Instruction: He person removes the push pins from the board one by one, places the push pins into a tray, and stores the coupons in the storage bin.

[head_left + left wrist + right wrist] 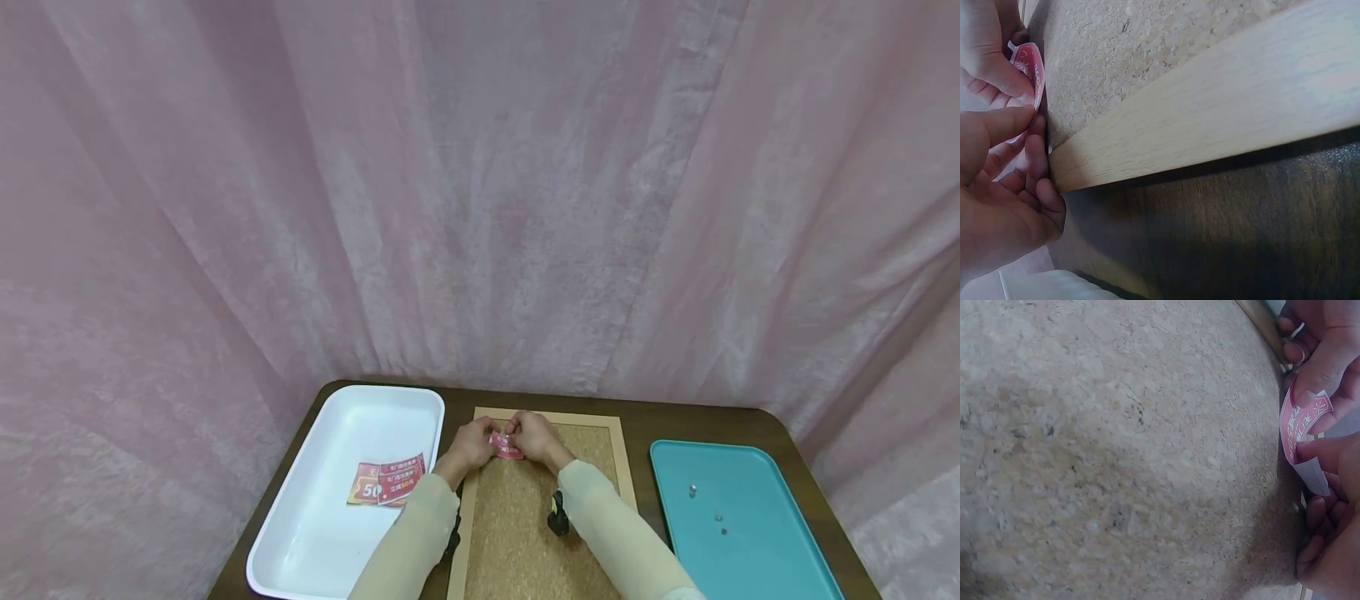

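Observation:
A small red paper coupon (pixel 506 450) with white print is held at the upper left part of a wood-framed cork board (pixel 517 533). My left hand (pixel 474 444) pinches one end, its thumb lying on the printed face in the right wrist view. The other end is between the fingers of my right hand (pixel 534 437). Between the two hands the coupon (pixel 1294 428) bends in a curve, and a pale end flap stands out beside the right fingers. Whether a pin is in either hand cannot be seen.
Left of the board, a white tray (pixel 300 533) holds overlapping red coupons (pixel 400 481). To the right lies a teal tray (pixel 750 500) with several tiny shiny pieces (pixel 692 492). All stand on a dark wooden table (pixel 637 421), with a pink curtain (pixel 480 208) behind.

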`<state>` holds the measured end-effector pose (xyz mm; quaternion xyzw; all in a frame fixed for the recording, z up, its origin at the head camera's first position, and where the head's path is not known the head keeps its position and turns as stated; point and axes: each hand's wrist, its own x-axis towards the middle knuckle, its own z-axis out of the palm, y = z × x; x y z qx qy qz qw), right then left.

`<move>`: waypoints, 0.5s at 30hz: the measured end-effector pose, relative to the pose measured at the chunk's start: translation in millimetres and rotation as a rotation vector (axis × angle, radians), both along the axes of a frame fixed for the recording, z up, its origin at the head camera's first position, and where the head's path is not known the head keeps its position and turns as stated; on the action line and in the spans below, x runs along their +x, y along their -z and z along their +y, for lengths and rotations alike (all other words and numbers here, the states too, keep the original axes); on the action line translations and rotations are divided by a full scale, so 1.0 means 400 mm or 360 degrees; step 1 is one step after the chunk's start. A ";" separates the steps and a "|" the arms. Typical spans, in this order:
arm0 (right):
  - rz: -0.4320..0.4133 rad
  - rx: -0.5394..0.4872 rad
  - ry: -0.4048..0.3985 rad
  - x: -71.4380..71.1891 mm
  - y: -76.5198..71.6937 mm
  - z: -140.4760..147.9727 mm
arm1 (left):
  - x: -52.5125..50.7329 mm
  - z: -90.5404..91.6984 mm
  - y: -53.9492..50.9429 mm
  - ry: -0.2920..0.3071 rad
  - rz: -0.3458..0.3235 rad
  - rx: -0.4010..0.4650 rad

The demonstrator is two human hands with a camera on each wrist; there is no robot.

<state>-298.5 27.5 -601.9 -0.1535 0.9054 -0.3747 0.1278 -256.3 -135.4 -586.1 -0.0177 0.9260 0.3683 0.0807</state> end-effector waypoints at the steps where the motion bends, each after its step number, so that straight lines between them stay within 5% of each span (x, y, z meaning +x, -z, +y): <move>1: -0.0011 -0.0003 0.0005 0.001 0.001 0.000 | 0.001 0.000 0.001 -0.0001 -0.0006 0.0004; 15: 0.0050 0.0034 0.0009 0.003 0.005 0.002 | 0.004 0.001 -0.003 0.0005 -0.0007 -0.0008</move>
